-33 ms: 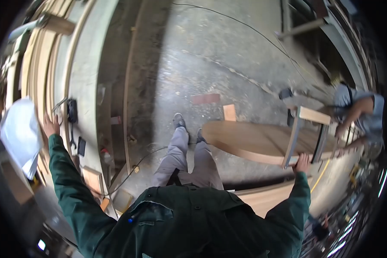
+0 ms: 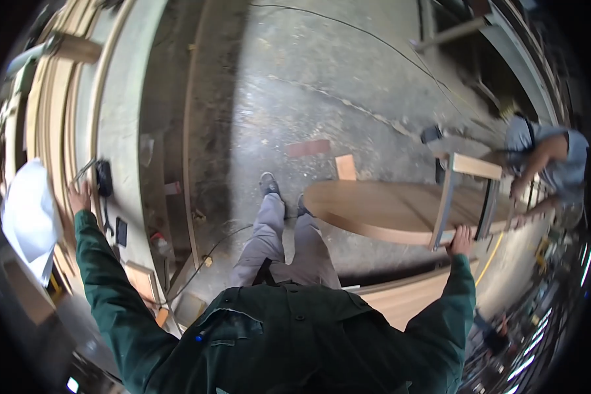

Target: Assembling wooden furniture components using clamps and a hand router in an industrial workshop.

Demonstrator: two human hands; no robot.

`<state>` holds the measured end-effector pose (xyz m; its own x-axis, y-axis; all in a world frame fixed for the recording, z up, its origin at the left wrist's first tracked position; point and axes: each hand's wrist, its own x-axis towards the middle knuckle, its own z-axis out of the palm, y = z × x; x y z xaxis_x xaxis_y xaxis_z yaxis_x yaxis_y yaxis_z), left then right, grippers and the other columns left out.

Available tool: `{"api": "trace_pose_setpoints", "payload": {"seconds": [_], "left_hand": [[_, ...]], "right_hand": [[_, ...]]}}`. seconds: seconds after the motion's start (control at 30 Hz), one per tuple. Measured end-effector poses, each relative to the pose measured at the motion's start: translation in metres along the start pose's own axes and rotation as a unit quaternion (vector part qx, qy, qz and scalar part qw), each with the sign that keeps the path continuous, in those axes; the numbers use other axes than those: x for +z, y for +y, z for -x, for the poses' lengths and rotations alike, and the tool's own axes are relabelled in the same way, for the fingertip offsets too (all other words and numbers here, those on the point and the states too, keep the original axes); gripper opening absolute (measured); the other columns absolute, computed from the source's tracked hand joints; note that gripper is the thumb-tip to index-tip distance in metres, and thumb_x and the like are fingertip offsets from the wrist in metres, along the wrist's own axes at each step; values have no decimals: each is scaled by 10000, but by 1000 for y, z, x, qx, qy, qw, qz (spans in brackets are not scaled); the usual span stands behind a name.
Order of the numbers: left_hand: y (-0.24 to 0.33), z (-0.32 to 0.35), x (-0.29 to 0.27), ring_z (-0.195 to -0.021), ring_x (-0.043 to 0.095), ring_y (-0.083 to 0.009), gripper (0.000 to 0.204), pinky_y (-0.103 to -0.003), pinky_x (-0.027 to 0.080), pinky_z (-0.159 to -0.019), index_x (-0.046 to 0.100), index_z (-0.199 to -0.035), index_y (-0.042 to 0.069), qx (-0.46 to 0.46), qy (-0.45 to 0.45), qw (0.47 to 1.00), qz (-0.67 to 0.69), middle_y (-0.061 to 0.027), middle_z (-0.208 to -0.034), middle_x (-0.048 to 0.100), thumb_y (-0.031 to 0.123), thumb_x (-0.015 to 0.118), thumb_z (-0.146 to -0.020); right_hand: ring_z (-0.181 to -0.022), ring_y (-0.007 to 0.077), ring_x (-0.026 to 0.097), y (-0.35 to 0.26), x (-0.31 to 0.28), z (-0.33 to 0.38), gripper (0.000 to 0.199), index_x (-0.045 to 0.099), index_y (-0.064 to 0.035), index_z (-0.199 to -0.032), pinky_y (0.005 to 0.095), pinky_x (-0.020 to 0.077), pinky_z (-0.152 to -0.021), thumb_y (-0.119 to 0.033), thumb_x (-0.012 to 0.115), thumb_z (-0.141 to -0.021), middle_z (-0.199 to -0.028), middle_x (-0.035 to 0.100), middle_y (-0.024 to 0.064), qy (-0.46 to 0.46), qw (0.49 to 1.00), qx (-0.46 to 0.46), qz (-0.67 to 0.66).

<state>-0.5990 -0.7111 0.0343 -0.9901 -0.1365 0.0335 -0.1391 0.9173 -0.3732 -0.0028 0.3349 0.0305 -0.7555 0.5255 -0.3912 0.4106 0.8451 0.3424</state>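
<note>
Left hand (image 2: 80,197): fingers spread flat on the bench (image 2: 118,131) edge, nothing gripped.
Right hand (image 2: 461,241): fingers closed on the oval wooden panel (image 2: 381,210) rim.

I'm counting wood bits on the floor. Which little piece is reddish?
The flat reddish piece, farther from the shoes. The pale wooden block beside it stands closer to the oval tabletop.

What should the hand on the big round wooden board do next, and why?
Probably keep hold and steady it. The right hand grips the near edge of the round wooden panel, where a clamp-like frame sits, and another person is at its far side. The left hand rests on the workbench.
</note>
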Motion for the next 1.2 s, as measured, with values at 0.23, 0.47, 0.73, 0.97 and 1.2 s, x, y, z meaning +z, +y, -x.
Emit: {"api": "trace_pose_setpoints", "payload": {"seconds": [0.23, 0.47, 0.73, 0.97, 1.2], "left_hand": [[92, 11, 44, -994, 596, -300, 763, -378, 465, -866, 579, -1141, -35, -161, -199, 936, 243, -222, -1101, 601, 632, 512, -776], [127, 29, 11, -746, 604, -249, 520, -358, 497, -738, 617, -1002, -28, -132, -122, 862, 474, -158, -840, 637, 455, 581, -814], [52, -20, -41, -1380, 48, -318, 634, -493, 147, -1108, 163, -1442, 222, -121, -121, 698, 695, -20, -1515, 68, 501, 352, -905], [236, 118, -218, -800, 495, -196, 431, -306, 426, -756, 497, -1138, -33, 217, 23, 809, 546, -93, -872, 534, 249, 641, -847], [376, 217, -224, -960, 505, -264, 409, -495, 176, -1071, 530, -1088, 51, 552, 65, 762, 332, -102, -950, 546, 240, 703, -768]], "right_hand": [[-1239, 317, 354, 3, -54, 25, 694, 421, -33, -1163, 401, 229, -1094, -116, 747, -556, -1226, 444, 158, -27, 999, 22, -28], [-1158, 251, 426, 9, -41, 38, 380, 461, -72, -1049, 377, 279, -1046, -111, 575, -688, -1064, 496, 88, 58, 998, 1, 39], [-1094, 232, 457, 7, -23, 22, 392, 455, -98, -979, 362, 309, -1007, -128, 640, -635, -1016, 495, 64, 101, 995, 0, 0], [-1077, 227, 465, 2, -28, 23, 632, 436, -111, -983, 397, 335, -1011, -181, 808, -477, -1009, 493, 39, 104, 994, 13, -24], [-1052, 199, 484, 5, -20, 26, 632, 467, -139, -989, 410, 341, -988, -222, 822, -473, -1012, 496, 15, 118, 993, 13, -27]]}}
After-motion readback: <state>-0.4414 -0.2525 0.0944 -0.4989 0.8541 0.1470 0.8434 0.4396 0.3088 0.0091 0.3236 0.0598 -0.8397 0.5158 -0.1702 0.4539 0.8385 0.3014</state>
